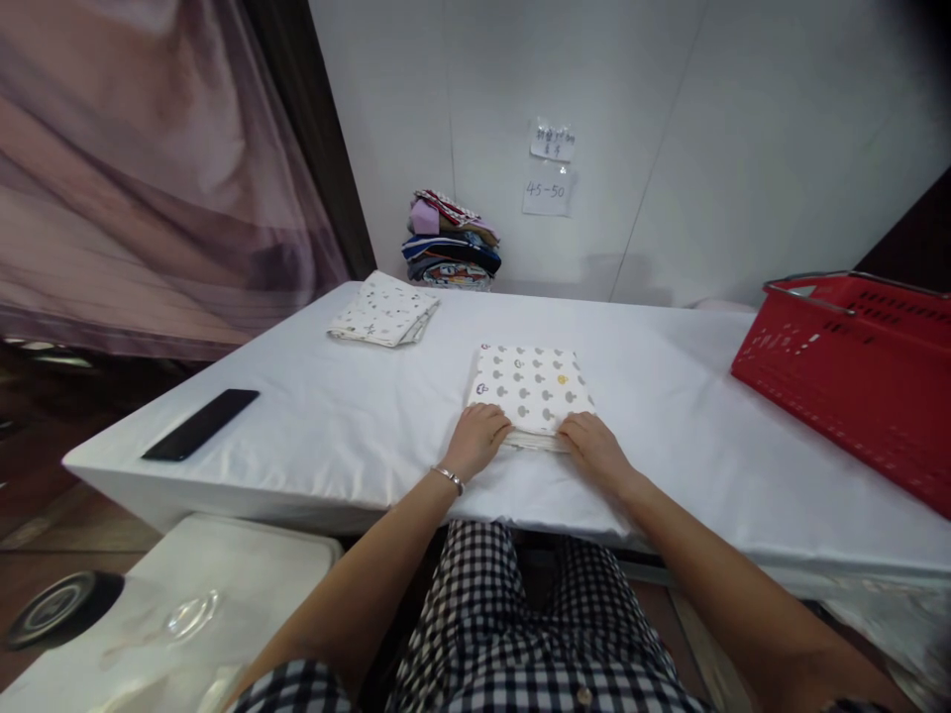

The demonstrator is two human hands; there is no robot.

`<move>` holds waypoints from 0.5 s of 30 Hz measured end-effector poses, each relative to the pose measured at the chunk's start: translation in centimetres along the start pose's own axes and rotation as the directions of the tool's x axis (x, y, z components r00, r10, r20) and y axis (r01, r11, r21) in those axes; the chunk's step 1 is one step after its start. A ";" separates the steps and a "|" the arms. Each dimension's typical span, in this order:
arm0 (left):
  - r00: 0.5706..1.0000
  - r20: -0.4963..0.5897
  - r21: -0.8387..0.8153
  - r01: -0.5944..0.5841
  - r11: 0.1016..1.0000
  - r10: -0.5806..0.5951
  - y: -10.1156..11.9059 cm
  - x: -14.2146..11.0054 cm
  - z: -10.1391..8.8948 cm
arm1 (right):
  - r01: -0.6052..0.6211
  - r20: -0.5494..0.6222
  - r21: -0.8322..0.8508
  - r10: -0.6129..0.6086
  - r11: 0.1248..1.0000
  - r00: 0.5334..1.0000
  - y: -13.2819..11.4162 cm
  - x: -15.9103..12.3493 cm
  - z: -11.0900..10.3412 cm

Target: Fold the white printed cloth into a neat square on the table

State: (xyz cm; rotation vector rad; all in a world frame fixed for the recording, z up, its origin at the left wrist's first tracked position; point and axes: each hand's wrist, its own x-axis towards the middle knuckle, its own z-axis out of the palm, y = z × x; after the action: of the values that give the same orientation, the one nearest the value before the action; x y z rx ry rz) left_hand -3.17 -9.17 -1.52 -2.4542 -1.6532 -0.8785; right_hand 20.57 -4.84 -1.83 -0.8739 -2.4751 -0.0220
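Observation:
A folded white cloth with small grey prints point(532, 387) lies on the white table point(342, 426) in front of me. My left hand point(479, 436), with a bracelet on its wrist, grips the cloth's near left corner with curled fingers. At the near right corner my right hand point(590, 446) is closed on the edge in the same way. A second folded patterned cloth point(386, 311) rests further back to the left, away from both hands.
A red plastic basket point(854, 366) stands at the right edge of the table. A black phone point(200, 424) lies near the left edge. A stack of folded colourful clothes point(451, 243) sits against the wall under two paper notes point(550, 168). A white surface point(185, 594) is below left.

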 end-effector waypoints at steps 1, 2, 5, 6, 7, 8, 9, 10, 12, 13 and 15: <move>1.000 -0.004 0.002 0.003 1.000 -0.003 0.0 0.0 0.1 | -0.014 -0.018 0.009 0.014 1.000 1.000 -0.1 0.0 0.0; 1.000 -0.009 0.005 0.006 1.000 -0.006 0.0 0.0 0.1 | -0.025 -0.035 0.018 0.026 1.000 0.999 -0.2 0.0 0.0; 1.000 -0.005 0.032 -0.002 0.999 0.002 0.0 -0.1 0.3 | -0.033 -0.037 0.022 0.034 0.999 0.999 -0.3 -0.1 0.1; 1.000 0.000 0.044 -0.007 0.999 0.007 0.0 -0.2 0.3 | -0.034 -0.026 0.022 0.035 0.999 0.999 -0.3 -0.1 0.1; 1.000 0.002 0.056 -0.009 0.998 0.009 0.1 -0.2 0.2 | -0.040 -0.017 0.026 0.040 0.999 0.999 -0.3 -0.1 0.2; 1.000 -0.002 0.066 -0.007 0.998 0.007 0.2 -0.3 0.2 | -0.049 -0.013 0.033 0.049 0.998 0.999 -0.3 -0.1 0.2; 1.000 -0.012 0.076 -0.003 0.997 0.004 0.4 -0.3 0.2 | -0.062 -0.014 0.044 0.063 0.997 0.998 -0.2 -0.1 0.2; 1.000 -0.028 0.086 0.001 0.996 0.002 0.6 -0.4 0.1 | -0.077 -0.018 0.054 0.078 0.996 0.997 -0.2 0.0 0.3; 0.998 -0.061 0.107 -0.015 0.994 0.022 1.2 -0.5 0.1 | -0.100 -0.023 0.070 0.102 0.993 0.995 -0.2 0.1 0.3; 0.997 -0.067 0.115 -0.038 0.993 0.046 1.5 -0.5 0.2 | -0.110 -0.024 0.074 0.112 0.991 0.993 -0.2 0.2 0.3; 0.993 -0.056 0.119 -0.098 0.988 0.105 2.1 -0.5 0.4 | -0.126 -0.024 0.072 0.128 0.989 0.992 -0.2 0.3 0.2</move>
State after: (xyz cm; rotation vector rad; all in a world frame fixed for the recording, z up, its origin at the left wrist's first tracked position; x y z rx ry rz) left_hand -1.36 -10.36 -1.55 -2.3843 -1.4998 -0.8129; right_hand 20.10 -4.75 -1.85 -0.9919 -2.3741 0.0951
